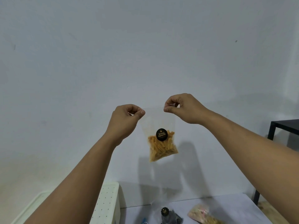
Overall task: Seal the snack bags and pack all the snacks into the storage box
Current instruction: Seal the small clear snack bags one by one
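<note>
Both grips pinch the zip-top corners: left hand (125, 120), right hand (182, 109), snack bag (159, 135) of orange sticks hanging midair above tabletop (234, 206). Judgement: keep strip taut & level, slide pinch across w/ firm pressure till fully shut.

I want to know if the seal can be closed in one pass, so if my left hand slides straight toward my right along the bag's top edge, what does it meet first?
Probably only the right hand, pinching the far corner. Between it and the left hand lies just the snack bag's top strip; depth is hard to judge.
</note>
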